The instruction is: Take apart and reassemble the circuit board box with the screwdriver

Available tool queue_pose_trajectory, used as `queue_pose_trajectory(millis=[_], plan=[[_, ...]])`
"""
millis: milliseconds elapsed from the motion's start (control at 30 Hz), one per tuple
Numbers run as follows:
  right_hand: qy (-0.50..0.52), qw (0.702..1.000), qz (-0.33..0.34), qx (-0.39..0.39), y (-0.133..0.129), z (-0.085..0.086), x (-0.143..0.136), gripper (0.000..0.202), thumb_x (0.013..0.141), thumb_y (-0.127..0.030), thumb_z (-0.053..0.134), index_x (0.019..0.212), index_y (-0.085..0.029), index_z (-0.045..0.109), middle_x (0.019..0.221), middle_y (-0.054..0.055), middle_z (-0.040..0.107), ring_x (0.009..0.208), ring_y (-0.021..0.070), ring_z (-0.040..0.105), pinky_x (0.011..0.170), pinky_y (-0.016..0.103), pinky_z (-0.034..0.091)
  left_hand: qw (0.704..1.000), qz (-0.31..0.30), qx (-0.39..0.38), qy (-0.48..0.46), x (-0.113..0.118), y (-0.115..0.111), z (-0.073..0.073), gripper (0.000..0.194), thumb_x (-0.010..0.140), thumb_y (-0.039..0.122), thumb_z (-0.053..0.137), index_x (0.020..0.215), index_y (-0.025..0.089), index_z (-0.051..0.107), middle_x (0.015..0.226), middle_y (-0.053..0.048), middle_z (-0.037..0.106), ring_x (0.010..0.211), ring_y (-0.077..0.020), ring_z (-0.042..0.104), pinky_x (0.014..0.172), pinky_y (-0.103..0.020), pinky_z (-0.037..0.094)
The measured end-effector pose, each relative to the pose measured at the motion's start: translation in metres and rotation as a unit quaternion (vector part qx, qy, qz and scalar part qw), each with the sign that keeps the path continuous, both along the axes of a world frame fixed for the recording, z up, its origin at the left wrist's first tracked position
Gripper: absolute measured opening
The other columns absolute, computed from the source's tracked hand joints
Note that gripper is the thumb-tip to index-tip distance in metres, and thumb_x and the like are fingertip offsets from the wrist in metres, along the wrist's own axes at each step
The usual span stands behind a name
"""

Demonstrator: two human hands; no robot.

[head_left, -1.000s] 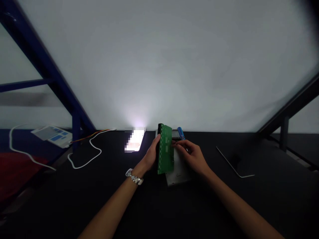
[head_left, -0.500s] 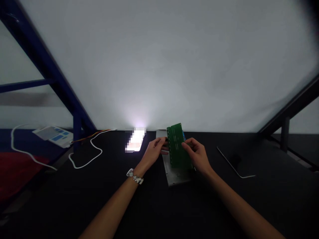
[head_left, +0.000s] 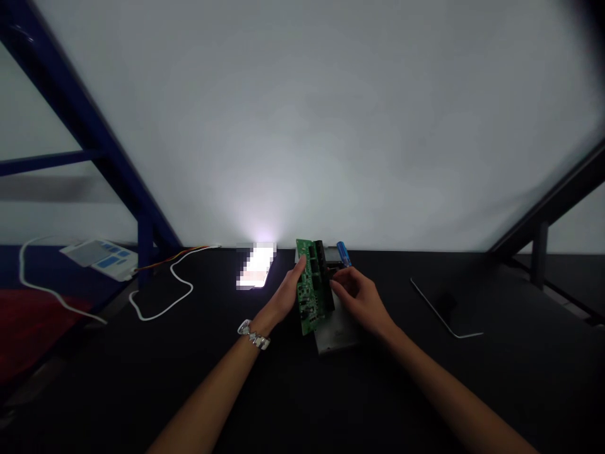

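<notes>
My left hand [head_left: 286, 292] grips a green circuit board [head_left: 308, 293] by its left edge, thumb on the component side. The board stands tilted above a flat grey metal plate [head_left: 336, 337]. A row of black blocks [head_left: 324, 277] runs along the board's right side. My right hand [head_left: 362, 297] is at that row, its fingers curled and fingertips close to the blocks; what they pinch, if anything, is hidden. Just behind the right hand, a blue cylindrical piece [head_left: 343, 252], like a tool handle, shows over the plate; its lower end is hidden.
A lit phone-like screen [head_left: 258, 266], partly pixelated, lies left of the board near the wall. A white cable [head_left: 163, 313] curls farther left, by a white-and-blue sheet [head_left: 106, 257]. On the right lies a bent metal rod [head_left: 437, 313] on the black table [head_left: 288, 397]. Blue frame bars [head_left: 111, 161] rise at left.
The board has been turned from its plain green back to its component side and shifted left. My left hand now grips its left edge; my right hand has moved slightly left. The blue piece shows more.
</notes>
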State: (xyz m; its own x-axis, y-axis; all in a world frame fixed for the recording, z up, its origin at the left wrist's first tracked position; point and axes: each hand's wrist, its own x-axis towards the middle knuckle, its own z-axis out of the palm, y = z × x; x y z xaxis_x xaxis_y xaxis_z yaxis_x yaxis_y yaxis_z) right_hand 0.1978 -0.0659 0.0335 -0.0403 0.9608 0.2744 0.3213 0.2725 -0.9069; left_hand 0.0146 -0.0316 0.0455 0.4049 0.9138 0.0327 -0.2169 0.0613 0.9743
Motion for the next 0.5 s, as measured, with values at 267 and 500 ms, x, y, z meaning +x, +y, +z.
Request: queue_pose_trajectory(millis=[267,500], plan=[[-0.070,0.997,0.011,0.028,0.007,0.007,0.002,0.021,0.087,-0.036,0.059,0.099,-0.019,0.065,0.070,0.002,0.065,0.062,0.0160,0.059,0.059,0.028,0.045,0.996,-0.046,0.060,0.057,-0.006,-0.004,0.009,0.051,0.091,0.057,0.049,0.122,0.019,0.064,0.114,-0.009,0.069,0.110,-0.0281,0.060,0.099,-0.043,0.044],[-0.057,0.991,-0.011,0.123,0.009,0.016,0.005,0.018,0.088,-0.024,0.055,0.106,-0.022,0.057,0.096,0.006,0.070,0.083,0.0200,0.067,0.068,0.031,0.052,0.972,-0.141,0.132,0.136,-0.025,0.005,0.008,0.073,0.074,0.026,0.077,0.140,0.029,0.046,0.138,-0.011,0.054,0.126,-0.0325,0.050,0.103,-0.052,0.042]])
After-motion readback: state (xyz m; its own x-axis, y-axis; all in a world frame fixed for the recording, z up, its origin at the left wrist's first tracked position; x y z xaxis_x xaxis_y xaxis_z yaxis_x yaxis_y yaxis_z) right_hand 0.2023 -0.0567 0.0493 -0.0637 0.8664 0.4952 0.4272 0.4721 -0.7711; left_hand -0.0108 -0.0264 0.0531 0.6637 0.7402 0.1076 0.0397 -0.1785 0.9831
